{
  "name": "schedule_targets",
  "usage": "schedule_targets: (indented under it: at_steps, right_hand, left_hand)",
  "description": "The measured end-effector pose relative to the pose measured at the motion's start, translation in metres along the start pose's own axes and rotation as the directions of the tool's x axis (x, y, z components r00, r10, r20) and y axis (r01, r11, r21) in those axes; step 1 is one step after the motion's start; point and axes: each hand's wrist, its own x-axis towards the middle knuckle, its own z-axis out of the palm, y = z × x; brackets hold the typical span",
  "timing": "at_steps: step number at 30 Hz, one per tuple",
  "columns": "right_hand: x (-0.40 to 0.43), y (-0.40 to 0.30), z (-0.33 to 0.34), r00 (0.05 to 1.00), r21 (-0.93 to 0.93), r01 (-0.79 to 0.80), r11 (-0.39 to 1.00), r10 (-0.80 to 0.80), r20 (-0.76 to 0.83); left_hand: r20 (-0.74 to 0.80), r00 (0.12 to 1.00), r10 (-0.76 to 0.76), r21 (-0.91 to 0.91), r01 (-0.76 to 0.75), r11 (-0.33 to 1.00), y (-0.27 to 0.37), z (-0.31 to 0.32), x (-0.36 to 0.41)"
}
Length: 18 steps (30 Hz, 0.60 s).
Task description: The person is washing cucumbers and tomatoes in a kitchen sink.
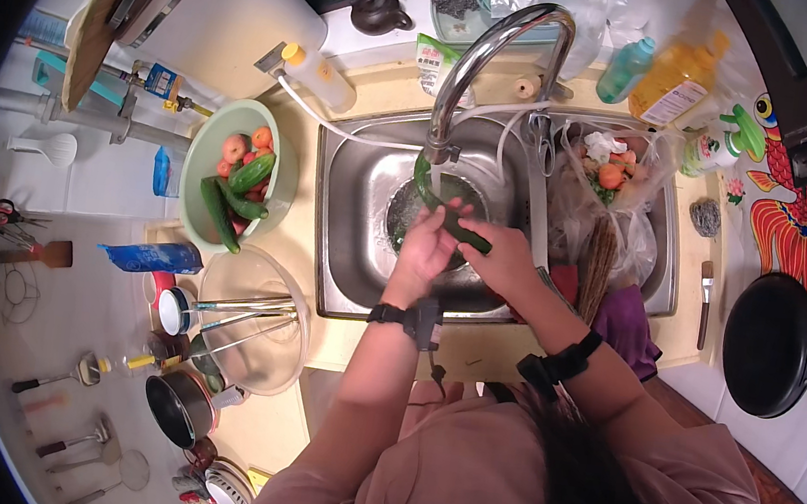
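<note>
A long green cucumber (pixel 425 181) slants across the left basin of the steel sink (pixel 353 170), directly under the chrome faucet (pixel 443 117). Water runs from the spout onto it. My left hand (pixel 428 246) cradles its middle from below, palm up. At its lower right end, my right hand (pixel 501 253) grips it with thumb and fingers. Beneath the cucumber, the round drain area (pixel 397 213) looks wet and partly hidden by my hands. To the left, a pale green basin (pixel 194 173) holds several more cucumbers (pixel 252 171), tomatoes and other round produce.
In the right sink bowl sit plastic bags of food scraps (pixel 609 175), a straw brush (pixel 596 261) and a purple cloth (pixel 624 328). Bottles (pixel 674 81) line the back right. A clear bowl (pixel 246 361) with chopsticks across it stands front left. A black frying pan (pixel 770 342) hangs right.
</note>
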Motion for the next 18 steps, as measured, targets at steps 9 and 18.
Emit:
schedule_targets:
  at_steps: [9, 18]
  right_hand:
    - [0.021, 0.009, 0.005, 0.915, 0.022, -0.101, 0.995, 0.084, 0.396]
    - [0.078, -0.006, 0.013, 0.987, -0.390, 0.143, 0.910, -0.100, 0.129]
  left_hand:
    - [-0.137, 0.990, -0.011, 0.149, 0.032, 0.988, 0.022, -0.011, -0.016]
    - [-0.247, 0.968, 0.045, 0.665, 0.135, 0.734, 0.063, 0.005, -0.046]
